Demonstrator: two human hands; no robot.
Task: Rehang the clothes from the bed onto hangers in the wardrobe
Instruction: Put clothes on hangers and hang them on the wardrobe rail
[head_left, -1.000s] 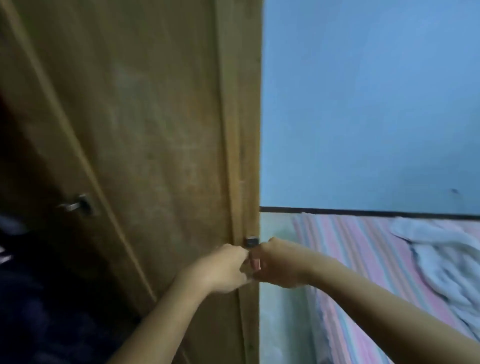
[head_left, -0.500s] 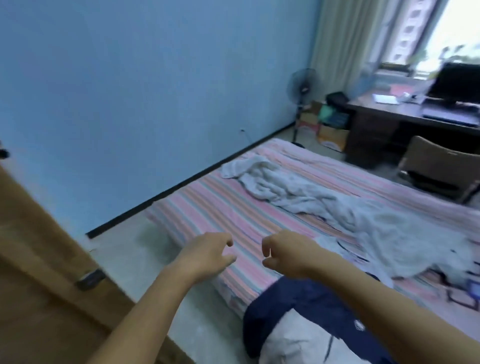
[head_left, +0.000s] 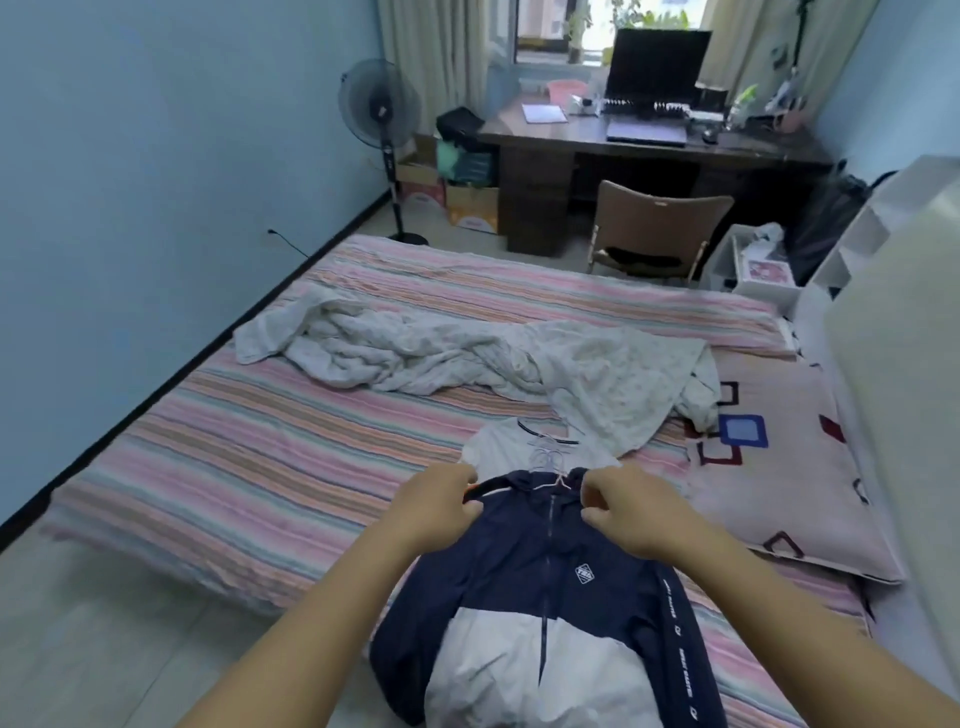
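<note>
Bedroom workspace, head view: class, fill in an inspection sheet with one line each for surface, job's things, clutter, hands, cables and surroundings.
Surface: bed with a striped pink sheet, low on the floor.
Job's things: navy and white jacket lying at the near edge, on a hanger; white garment under its collar.
Clutter: crumpled white blanket; patterned pillow.
Hands: left hand and right hand each pinch the jacket by a shoulder.
Cables: black cord at the blue wall.
Surroundings: standing fan, desk with monitor, chair, cardboard boxes.
</note>
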